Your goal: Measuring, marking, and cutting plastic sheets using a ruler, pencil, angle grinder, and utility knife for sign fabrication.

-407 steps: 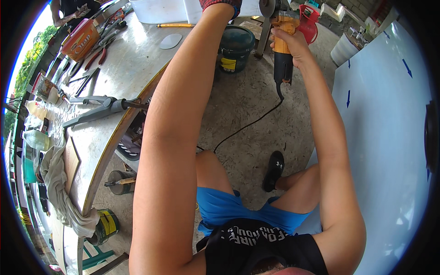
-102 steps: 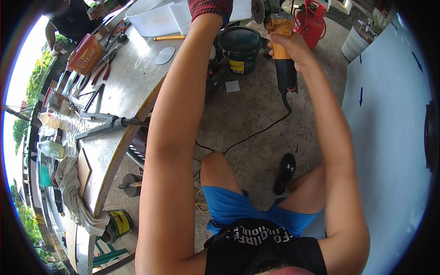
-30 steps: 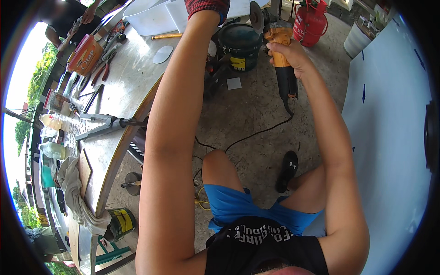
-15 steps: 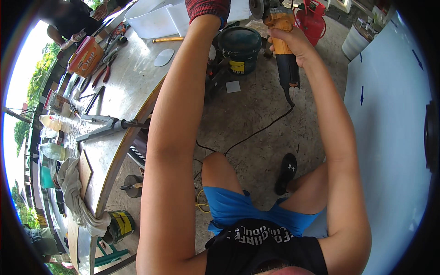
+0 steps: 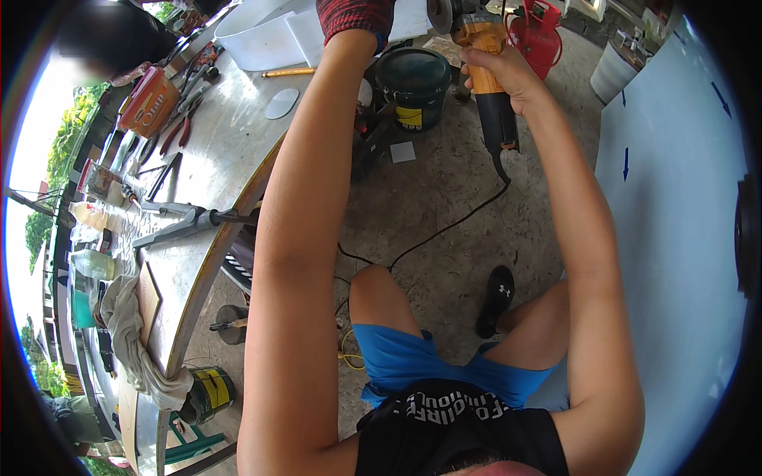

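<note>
My right hand (image 5: 512, 75) is wrapped bare around the orange and black body of an angle grinder (image 5: 480, 36), its disc at the top edge. From the tool's rear end a black cord (image 5: 456, 218) runs down to the floor. My left hand (image 5: 355, 17), in a red and black knit glove, reaches to the top edge of the view, where its fingers are cut off. Beside that glove are a curved white sheet piece (image 5: 262, 40) on the table and a white panel (image 5: 409, 20); whether the hand touches either, I cannot tell.
The metal-topped table (image 5: 230, 119) at left holds pliers (image 5: 176, 133), an orange tub (image 5: 149, 103), a pencil (image 5: 288, 72) and a grey rag (image 5: 127, 317). A dark lidded bucket (image 5: 413, 83) and red gas cylinder (image 5: 536, 36) stand ahead. A pale panel (image 5: 675, 238) rises at right. Another person (image 5: 119, 36) is far left.
The gloved hand and the grinder have shifted very slightly left. The other person at the far left has moved lower, closer to the orange tub.
</note>
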`<action>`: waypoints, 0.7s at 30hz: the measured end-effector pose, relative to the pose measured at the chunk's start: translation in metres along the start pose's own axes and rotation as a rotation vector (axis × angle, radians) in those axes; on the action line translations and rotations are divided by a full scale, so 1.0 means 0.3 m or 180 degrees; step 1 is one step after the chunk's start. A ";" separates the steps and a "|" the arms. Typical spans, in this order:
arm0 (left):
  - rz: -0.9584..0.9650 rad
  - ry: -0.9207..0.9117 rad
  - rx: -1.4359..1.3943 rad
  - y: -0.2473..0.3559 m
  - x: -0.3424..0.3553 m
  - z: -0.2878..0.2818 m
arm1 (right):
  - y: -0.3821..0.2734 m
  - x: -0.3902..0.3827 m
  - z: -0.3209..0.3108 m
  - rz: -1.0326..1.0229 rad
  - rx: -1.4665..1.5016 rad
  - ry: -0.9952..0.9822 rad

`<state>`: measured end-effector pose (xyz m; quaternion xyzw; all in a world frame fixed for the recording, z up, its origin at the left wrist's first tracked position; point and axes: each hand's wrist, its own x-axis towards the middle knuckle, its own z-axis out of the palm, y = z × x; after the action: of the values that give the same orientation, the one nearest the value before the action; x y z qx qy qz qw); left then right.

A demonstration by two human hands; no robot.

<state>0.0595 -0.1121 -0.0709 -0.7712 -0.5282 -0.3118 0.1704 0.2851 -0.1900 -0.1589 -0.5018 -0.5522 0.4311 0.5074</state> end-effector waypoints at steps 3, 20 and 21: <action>-0.0015 -0.0060 0.0004 -0.001 0.006 0.003 | 0.036 -0.012 -0.002 0.0070 0.0034 -0.0032; 0.0042 -0.0144 0.0502 -0.083 0.055 0.088 | 0.201 -0.219 -0.032 0.0665 0.0277 -0.0149; 0.0073 -0.0150 0.0463 -0.040 0.045 0.073 | 0.203 -0.266 -0.055 0.0738 0.0317 -0.0024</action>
<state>0.0583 -0.0851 -0.0791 -0.7699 -0.5445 -0.2524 0.2170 0.3071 -0.2620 -0.2272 -0.5348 -0.4703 0.5157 0.4763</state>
